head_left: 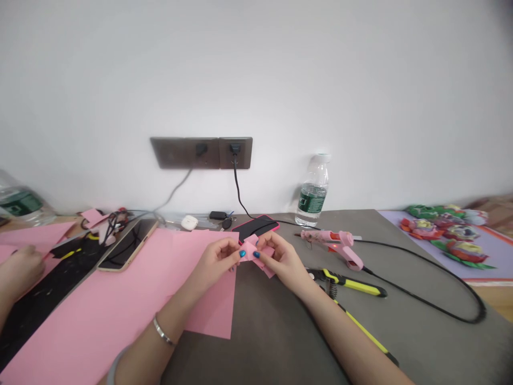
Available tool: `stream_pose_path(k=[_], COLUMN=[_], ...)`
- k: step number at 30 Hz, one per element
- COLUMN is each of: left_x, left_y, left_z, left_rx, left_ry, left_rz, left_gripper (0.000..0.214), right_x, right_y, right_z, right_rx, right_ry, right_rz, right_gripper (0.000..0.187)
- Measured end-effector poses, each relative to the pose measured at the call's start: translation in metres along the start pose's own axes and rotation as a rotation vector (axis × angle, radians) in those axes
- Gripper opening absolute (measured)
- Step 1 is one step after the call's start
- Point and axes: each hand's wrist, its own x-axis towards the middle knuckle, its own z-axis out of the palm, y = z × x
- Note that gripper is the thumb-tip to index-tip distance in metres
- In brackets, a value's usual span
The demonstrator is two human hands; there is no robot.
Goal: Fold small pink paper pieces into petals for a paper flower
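**One small pink paper fold point(253, 251) pinched between left hand point(214, 263) and right hand point(281, 260)**

Both hands are closed on it, each gripping one side between thumb and bent fingers point(256, 255), with blue-painted nails showing at the tips. The fold sits midway between them, straight ahead of the person and just above the tabletop point(256, 331). Its ragged long axis slants from far left to near right, and neither hand is clearly nearer. The left forearm, wearing a silver bangle point(162, 330), comes in from the near left, and the right forearm comes in from the near right.

A large pink paper sheet point(120, 302) lies under the left forearm, its right edge just below the fold. Farther left, a gold-edged phone point(128, 245) rests on a black strip point(44, 302). A pink-cased phone point(256, 227) lies just beyond the fold.

To the right are a pink hot glue gun point(332, 245) and yellow-and-black pliers point(352, 283), with a black cable point(441, 291) looping away from the gun. A water bottle point(312, 192) stands against the wall, and paper flowers point(444, 232) sit on a lilac mat point(401, 227) at far right.

Another person's hand point(22, 270) rests at the left edge; whether it grips anything cannot be told.
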Motion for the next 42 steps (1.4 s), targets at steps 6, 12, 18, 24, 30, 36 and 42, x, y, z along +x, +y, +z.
stream_pose_path(k=[6,12,18,24,30,36,42], left_x=[0.001,-0.001,-0.004,-0.005,-0.006,-0.006,-0.005], left_y=[0.001,0.004,0.002,0.001,0.009,0.007,0.004], left_z=[0.003,0.007,0.011,0.013,0.012,0.014,0.014], left_rx=[-0.12,-0.167,-0.049,0.067,0.192,0.262,0.386], left_ry=[0.019,0.028,0.018,0.084,0.119,0.164,0.204], left_rz=[-0.066,-0.058,-0.028,0.002,0.03,0.046,0.128], left_gripper=[0.032,0.038,0.033,0.034,0.021,0.018,0.019], right_x=[-0.002,-0.004,-0.004,-0.006,-0.006,-0.004,-0.004], right_y=[-0.005,-0.006,-0.006,-0.01,-0.013,-0.006,-0.003], right_z=[-0.001,0.003,0.004,0.005,0.007,0.007,0.007], right_rx=[0.013,-0.035,-0.034,-0.106,-0.07,-0.045,-0.098], right_ry=[-0.03,-0.025,-0.002,-0.049,-0.064,0.023,0.079], right_rz=[-0.035,-0.01,0.03,-0.009,0.026,0.05,0.066], right_gripper=[0.019,0.027,0.027,0.025,0.029,0.025,0.023])
